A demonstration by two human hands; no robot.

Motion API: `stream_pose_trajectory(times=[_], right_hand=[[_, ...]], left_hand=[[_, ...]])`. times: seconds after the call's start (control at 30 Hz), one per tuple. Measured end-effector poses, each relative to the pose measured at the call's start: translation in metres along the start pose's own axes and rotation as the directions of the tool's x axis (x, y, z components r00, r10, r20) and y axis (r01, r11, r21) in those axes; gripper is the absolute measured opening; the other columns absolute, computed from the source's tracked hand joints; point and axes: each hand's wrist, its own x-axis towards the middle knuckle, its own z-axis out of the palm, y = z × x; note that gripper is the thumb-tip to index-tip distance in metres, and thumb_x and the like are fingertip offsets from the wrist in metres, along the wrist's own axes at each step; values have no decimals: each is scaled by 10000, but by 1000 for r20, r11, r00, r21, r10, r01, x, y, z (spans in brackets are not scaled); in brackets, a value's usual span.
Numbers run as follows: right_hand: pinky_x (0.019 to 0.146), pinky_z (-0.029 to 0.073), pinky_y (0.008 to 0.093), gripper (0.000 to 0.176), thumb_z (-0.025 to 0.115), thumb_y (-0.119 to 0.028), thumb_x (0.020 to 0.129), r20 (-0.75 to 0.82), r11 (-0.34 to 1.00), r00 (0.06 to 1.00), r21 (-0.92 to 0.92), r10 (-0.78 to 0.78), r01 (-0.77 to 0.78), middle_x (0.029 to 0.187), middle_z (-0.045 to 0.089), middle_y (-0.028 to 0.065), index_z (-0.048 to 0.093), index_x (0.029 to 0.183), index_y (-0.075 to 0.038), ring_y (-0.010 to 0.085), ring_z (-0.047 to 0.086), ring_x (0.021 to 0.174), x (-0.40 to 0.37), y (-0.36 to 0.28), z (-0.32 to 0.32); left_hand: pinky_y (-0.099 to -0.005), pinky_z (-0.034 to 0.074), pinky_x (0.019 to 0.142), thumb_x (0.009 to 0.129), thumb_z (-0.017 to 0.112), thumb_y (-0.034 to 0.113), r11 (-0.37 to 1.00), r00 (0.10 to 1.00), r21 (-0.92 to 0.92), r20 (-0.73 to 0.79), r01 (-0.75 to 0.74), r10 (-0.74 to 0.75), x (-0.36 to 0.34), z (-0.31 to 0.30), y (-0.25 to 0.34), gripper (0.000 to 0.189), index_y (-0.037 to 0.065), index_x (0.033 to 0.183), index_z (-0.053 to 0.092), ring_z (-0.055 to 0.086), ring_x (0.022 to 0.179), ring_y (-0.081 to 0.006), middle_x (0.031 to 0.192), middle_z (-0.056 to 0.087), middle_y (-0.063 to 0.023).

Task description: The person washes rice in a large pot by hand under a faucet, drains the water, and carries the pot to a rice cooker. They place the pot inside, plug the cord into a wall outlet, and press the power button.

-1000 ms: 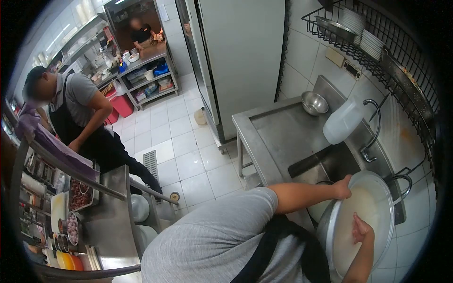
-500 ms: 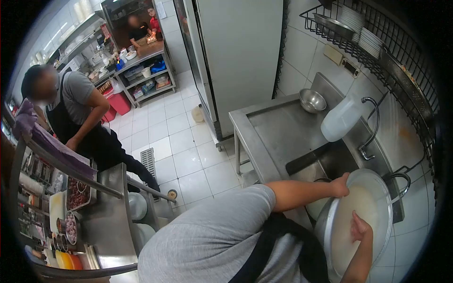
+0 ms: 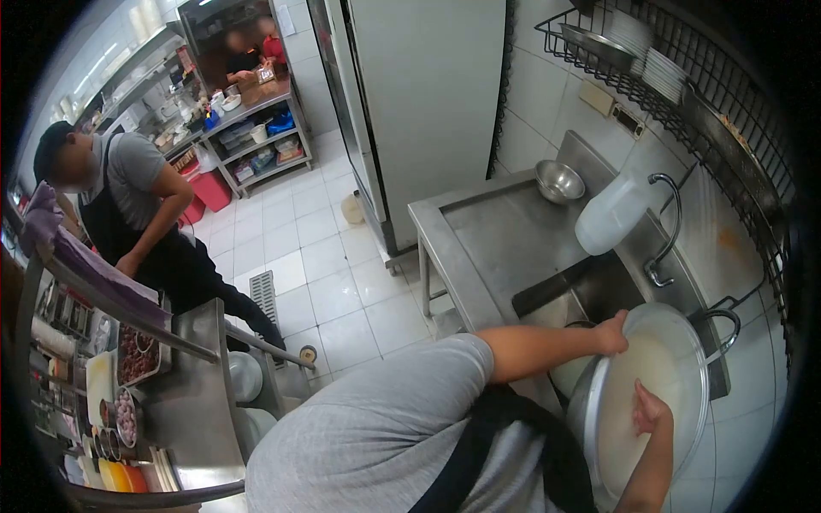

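A large metal pot [image 3: 699, 402] with cloudy whitish contents is tilted over the edge of the sink [image 3: 611, 282]. My left hand [image 3: 613, 333] grips its upper rim, fingers wrapped round the edge. Inside the pot's mouth, over the pale contents, is my right hand [image 3: 652, 410]; its thumb points up, and its other fingers are partly hidden, so whether they hold anything is unclear. A second round vessel, partly hidden, sits in the sink under my left forearm.
A steel bowl [image 3: 560, 182] and a translucent plastic jug [image 3: 609, 218] stand by the faucet [image 3: 665, 231]. Plates [image 3: 663, 75] fill a wire rack above. A co-worker [image 3: 137, 197] stands at the left near a counter [image 3: 197, 385]; two people are at the far window.
The view has shifted slightly. The co-worker at the left has lowered their head a little. My hands keep nearly the same places at the pot.
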Motion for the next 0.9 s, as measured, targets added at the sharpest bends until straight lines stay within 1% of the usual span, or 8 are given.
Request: stream_pose_trajectory(times=[0.1,0.2,0.3,0.4,0.6,0.7,0.8,0.9], right_hand=[[946,37,704,1061,391,-793,698,41,1000,999,1,16,-17,1419,178,229,-59,1421,-159,443,205,1263,1,-2,0],[923,43,727,1058,370,-807,692,-2,999,1000,-21,-24,24,1239,376,231,20,1427,-131,450,367,1095,11,5,-4],[930,52,719,1083,402,-791,694,59,999,998,6,34,-34,1435,151,208,-9,1422,-104,421,196,1275,2,-3,-1],[939,63,713,1105,423,-804,671,-14,1000,1000,9,14,-14,1187,398,190,74,1420,-70,349,422,985,11,3,-4],[941,78,710,1153,451,-830,621,-63,1000,998,-13,4,-5,952,430,132,123,1415,-60,264,412,795,3,-2,0],[940,-4,703,1095,406,-808,673,0,999,999,-20,45,-45,1443,143,192,-4,1426,-127,418,205,1266,-2,-5,1],[937,27,711,1086,448,-805,656,-60,999,997,5,43,-43,1171,422,189,123,1420,-105,359,418,1019,9,1,-6],[933,55,716,1068,465,-799,655,-38,1000,999,11,-24,24,962,454,142,196,1401,-84,293,443,876,20,9,-14]], left_hand=[[-353,422,884,636,609,111,999,1000,31,-8,-7,7,3,2,-3,873,-18,1362,141,522,1066,-361,1131,514,-290],[-359,444,858,639,614,114,998,998,-14,-3,-55,55,12,6,-14,880,-2,1365,130,550,1020,-371,1083,545,-283],[-365,439,867,638,616,118,997,996,-25,-32,-78,77,16,9,-20,883,-3,1364,130,546,1028,-372,1102,535,-284],[-369,433,875,636,615,117,997,997,-19,-38,-71,70,11,7,-15,879,-4,1361,134,539,1039,-373,1116,525,-286],[-350,392,930,622,603,117,998,1000,-60,24,-12,14,-8,-5,4,903,-13,1375,123,480,1126,-367,1185,484,-288],[-369,433,876,630,612,112,999,1000,-25,-15,-25,24,0,0,-4,877,5,1361,138,532,1049,-377,1124,520,-291],[-372,437,867,632,607,111,999,1000,-35,-2,-25,25,1,0,-5,872,5,1360,138,536,1044,-374,1113,526,-291],[-377,441,858,637,599,113,999,998,-19,-41,-47,46,7,5,-11,866,4,1360,136,540,1040,-369,1109,527,-293]])
